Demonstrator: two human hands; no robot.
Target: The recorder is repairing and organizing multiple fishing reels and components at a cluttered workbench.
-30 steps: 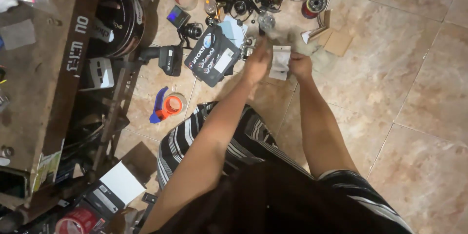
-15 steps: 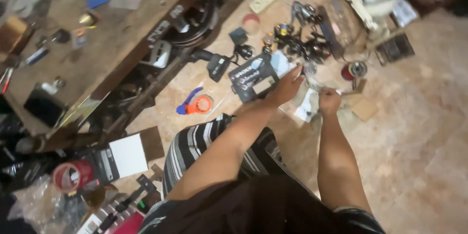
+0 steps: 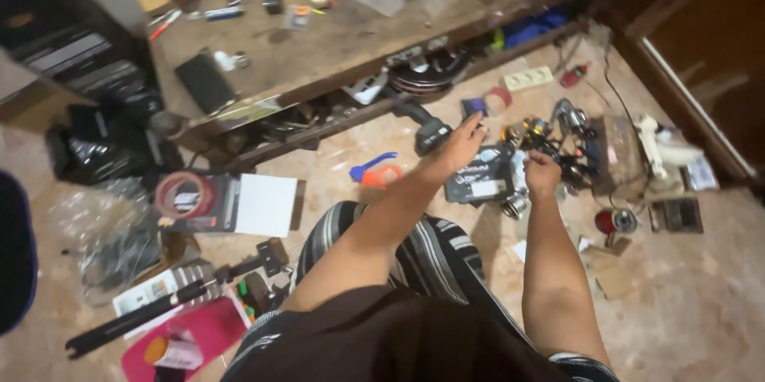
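Observation:
My left hand [image 3: 460, 143] is stretched forward with its fingers spread and holds nothing. It hovers just right of a black power tool [image 3: 429, 132] and above a dark flat box with a white label [image 3: 480, 179]. My right hand [image 3: 542, 170] is curled into a fist beside that box, at the edge of a heap of small metal reels and parts [image 3: 558, 139]. I cannot see anything inside the fist. A metal reel [image 3: 514, 206] lies on the tiles just below it. My striped shorts [image 3: 430, 258] fill the lower middle.
A cluttered wooden workbench [image 3: 319, 39] runs across the top, with coils and tools on its lower shelf. On the tiled floor lie an orange and blue tape holder [image 3: 374, 173], a red spool [image 3: 613, 221], a white sheet [image 3: 267, 205], a power strip [image 3: 527, 78] and black bags [image 3: 103, 151].
The view has swung so the bench now lies across the top. My hands have parted; the white packet they held together is no longer seen, and the left hand has opened.

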